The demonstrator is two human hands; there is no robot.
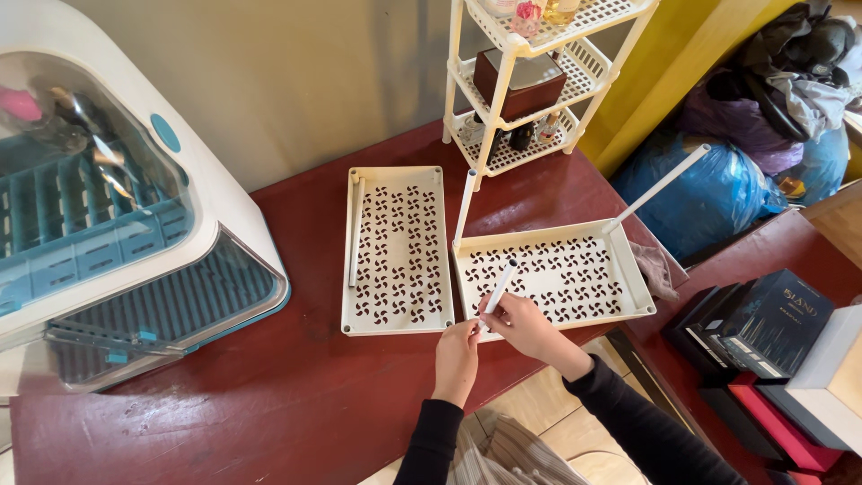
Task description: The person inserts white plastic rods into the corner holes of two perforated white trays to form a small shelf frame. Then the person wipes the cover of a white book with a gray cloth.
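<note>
**Leg pole at the tray's near corner**

Right hand (525, 325) pinched on a short white plastic pole (499, 286), left hand (458, 352) touching its lower end, fingers curled, at the near-left corner of the cream perforated plastic shelf tray (639, 292). Best kept upright and pressed straight into the socket. Two poles already upright at the far corners. Second matching tray (395, 323) beside, on the dark red table (269, 395).

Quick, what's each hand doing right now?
Left hand: closed, pinching the white tube's bottom end.
Right hand: closed around the same tube.
</note>
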